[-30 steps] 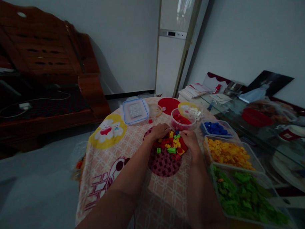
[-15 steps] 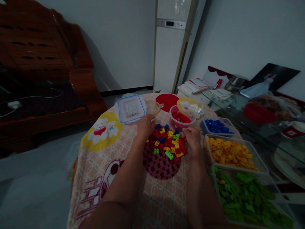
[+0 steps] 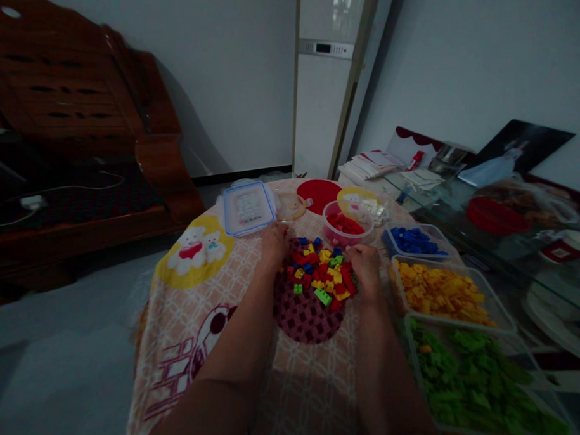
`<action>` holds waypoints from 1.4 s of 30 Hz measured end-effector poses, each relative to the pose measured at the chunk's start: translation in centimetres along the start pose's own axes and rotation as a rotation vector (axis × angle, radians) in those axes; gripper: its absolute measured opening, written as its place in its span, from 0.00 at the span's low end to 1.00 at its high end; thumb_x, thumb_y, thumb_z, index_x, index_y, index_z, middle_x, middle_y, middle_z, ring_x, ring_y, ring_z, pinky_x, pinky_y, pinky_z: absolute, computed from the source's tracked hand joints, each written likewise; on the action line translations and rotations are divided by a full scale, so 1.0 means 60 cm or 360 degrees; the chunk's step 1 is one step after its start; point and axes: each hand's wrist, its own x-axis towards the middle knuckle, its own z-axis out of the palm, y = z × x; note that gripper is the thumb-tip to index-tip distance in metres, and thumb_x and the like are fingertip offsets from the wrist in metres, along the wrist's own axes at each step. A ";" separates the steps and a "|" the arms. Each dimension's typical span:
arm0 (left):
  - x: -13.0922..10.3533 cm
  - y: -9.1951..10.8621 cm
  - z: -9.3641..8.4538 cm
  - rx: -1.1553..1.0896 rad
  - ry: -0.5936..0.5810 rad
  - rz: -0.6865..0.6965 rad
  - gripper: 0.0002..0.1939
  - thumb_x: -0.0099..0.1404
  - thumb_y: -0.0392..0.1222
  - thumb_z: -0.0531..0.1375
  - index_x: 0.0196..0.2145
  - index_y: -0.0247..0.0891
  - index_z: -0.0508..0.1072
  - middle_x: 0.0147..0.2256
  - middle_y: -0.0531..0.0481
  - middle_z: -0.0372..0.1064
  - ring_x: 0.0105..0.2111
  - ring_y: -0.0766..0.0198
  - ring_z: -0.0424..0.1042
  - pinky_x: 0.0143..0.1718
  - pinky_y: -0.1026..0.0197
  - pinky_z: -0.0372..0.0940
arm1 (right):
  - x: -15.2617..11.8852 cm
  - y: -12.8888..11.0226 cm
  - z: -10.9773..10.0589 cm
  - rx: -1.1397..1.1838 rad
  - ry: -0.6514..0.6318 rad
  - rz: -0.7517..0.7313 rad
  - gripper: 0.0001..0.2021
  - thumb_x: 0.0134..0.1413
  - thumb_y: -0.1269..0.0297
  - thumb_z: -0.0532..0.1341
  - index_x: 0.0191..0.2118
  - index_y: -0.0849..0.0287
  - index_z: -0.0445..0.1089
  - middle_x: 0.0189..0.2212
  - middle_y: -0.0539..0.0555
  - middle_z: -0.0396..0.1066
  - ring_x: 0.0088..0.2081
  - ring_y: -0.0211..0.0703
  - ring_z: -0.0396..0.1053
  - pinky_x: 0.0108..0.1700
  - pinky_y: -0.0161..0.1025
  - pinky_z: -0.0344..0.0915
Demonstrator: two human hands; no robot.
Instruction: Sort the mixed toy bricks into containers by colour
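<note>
Mixed red, yellow, blue and green bricks (image 3: 323,273) lie in a loose pile on the patterned tablecloth (image 3: 315,394). At the pile's left edge is my left hand (image 3: 274,243), fingers curled; whether it holds anything is too dark to tell. My right hand (image 3: 364,262) rests at the pile's right edge, thumb and fingertips close together, their contents too small to make out. Beyond the pile stands a round tub (image 3: 348,223) of red bricks. Down the right side are clear boxes of blue bricks (image 3: 414,240), yellow bricks (image 3: 442,291) and green bricks (image 3: 481,376).
A blue-rimmed lid (image 3: 248,207) and a round clear lid (image 3: 290,205) lie at the table's far side. To the right is a glass-topped surface (image 3: 442,218) with papers, a red bowl and bags. A wooden bench (image 3: 77,123) stands at the left.
My left hand has shifted slightly left, away from the pile's edge. My right hand stays in nearly the same place. The view has moved a little.
</note>
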 end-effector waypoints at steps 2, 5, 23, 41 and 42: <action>0.002 -0.002 -0.002 -0.0022 -0.0032 -0.0035 0.16 0.63 0.32 0.58 0.47 0.36 0.80 0.48 0.37 0.78 0.49 0.50 0.77 0.55 0.51 0.70 | 0.000 0.000 0.000 -0.0013 0.0002 -0.0009 0.15 0.56 0.57 0.61 0.22 0.56 0.76 0.22 0.53 0.75 0.26 0.43 0.66 0.31 0.39 0.54; 0.004 0.007 -0.003 -0.0112 -0.0129 -0.0053 0.15 0.62 0.30 0.60 0.44 0.36 0.81 0.46 0.40 0.80 0.48 0.51 0.78 0.54 0.50 0.71 | -0.001 0.002 0.002 -0.0016 -0.0005 -0.0001 0.15 0.57 0.57 0.60 0.23 0.57 0.76 0.23 0.53 0.75 0.26 0.42 0.66 0.31 0.39 0.54; 0.006 0.111 -0.002 -0.1270 -0.0176 0.0584 0.25 0.65 0.34 0.56 0.58 0.36 0.77 0.52 0.41 0.79 0.51 0.56 0.78 0.53 0.54 0.73 | -0.002 -0.003 0.004 -0.0109 -0.0017 0.0004 0.14 0.61 0.60 0.60 0.33 0.59 0.83 0.31 0.58 0.81 0.31 0.44 0.71 0.35 0.38 0.58; -0.008 0.104 -0.017 -0.0281 -0.0430 0.0537 0.16 0.66 0.34 0.58 0.45 0.39 0.84 0.40 0.45 0.81 0.41 0.58 0.77 0.50 0.58 0.71 | -0.005 -0.007 0.004 -0.0098 -0.0004 0.0017 0.15 0.60 0.60 0.60 0.30 0.59 0.83 0.29 0.58 0.81 0.30 0.43 0.70 0.33 0.37 0.56; -0.010 0.106 -0.014 -0.0189 -0.0439 0.0557 0.16 0.67 0.34 0.57 0.45 0.39 0.84 0.42 0.44 0.80 0.43 0.57 0.77 0.51 0.57 0.70 | -0.006 -0.009 0.003 -0.0094 -0.0003 0.0018 0.15 0.60 0.61 0.60 0.30 0.59 0.82 0.29 0.58 0.81 0.30 0.43 0.69 0.32 0.37 0.56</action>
